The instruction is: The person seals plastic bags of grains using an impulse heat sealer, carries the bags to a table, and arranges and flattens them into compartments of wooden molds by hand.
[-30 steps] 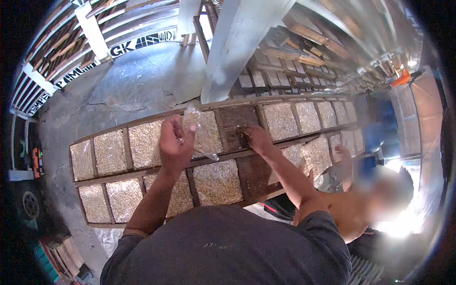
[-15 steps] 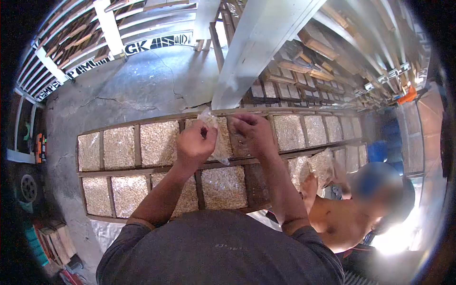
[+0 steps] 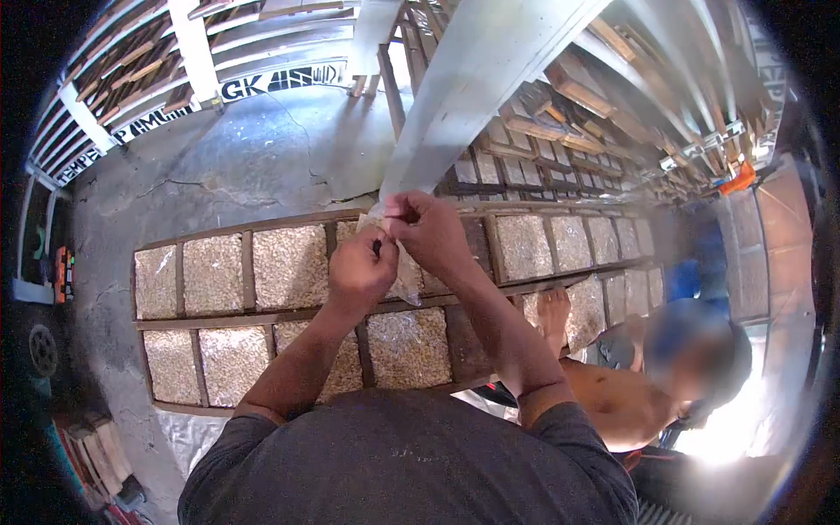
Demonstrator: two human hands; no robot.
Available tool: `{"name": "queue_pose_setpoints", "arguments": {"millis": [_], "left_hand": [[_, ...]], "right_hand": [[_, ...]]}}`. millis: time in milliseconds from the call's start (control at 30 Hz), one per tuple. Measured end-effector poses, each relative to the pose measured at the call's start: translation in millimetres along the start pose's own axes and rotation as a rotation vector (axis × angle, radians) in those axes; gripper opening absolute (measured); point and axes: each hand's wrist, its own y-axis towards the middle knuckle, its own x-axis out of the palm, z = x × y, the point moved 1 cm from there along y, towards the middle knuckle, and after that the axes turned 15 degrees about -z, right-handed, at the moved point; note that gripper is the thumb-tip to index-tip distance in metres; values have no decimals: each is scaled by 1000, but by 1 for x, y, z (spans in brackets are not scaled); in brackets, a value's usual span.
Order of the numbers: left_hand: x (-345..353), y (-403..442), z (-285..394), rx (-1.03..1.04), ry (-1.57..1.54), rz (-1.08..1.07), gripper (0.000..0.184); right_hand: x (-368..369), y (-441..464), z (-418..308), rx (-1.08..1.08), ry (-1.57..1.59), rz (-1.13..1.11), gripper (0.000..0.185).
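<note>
My left hand (image 3: 362,265) is closed in a pinch on a clear plastic bag (image 3: 408,287), which hangs below it over the far row of the wooden tray. My right hand (image 3: 426,229) meets it at the bag's top edge, fingers pinched on the plastic. Under the bag lies a pack of pale beans, partly hidden by my hands. Nearest my left forearm are a far-row bean pack (image 3: 289,267) and a near-row bean pack (image 3: 407,346). A bare wooden slot (image 3: 475,337) shows beside my right forearm.
To the right, a co-worker (image 3: 612,398) reaches over the same tray, a hand (image 3: 553,315) on the packs. A white post (image 3: 472,96) rises just beyond the tray. Racks of filled trays (image 3: 551,166) stand at the back right. Stacked wood (image 3: 92,455) lies at lower left.
My right hand has moved left from above the bare slot to the bag's top and now pinches it beside my left hand. The co-worker's hand has shifted onto the packs.
</note>
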Motion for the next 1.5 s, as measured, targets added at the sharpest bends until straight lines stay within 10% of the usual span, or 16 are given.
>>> {"name": "queue_pose_setpoints", "arguments": {"millis": [167,267,367,600,900,1100,1500], "left_hand": [[-2,-9,-13,98,-62,44,13],[-1,-13,-21,142,-56,106,15],[6,-13,-18,104,-86,107,16],[-1,-26,-25,131,-48,166,18],[11,-34,0,298,-3,94,17],[14,-33,-5,374,31,97,22],[3,-41,-18,391,-19,169,19]], "right_hand": [[-38,-19,65,23,144,40,35],[-31,-33,166,173,-364,-178,33],[15,-38,232,-131,-545,-113,29],[-22,-67,249,200,-587,-117,26],[-7,-85,224,105,-579,80,51],[-22,-84,213,136,-527,-256,45],[-12,-77,223,328,-569,19,30]]}}
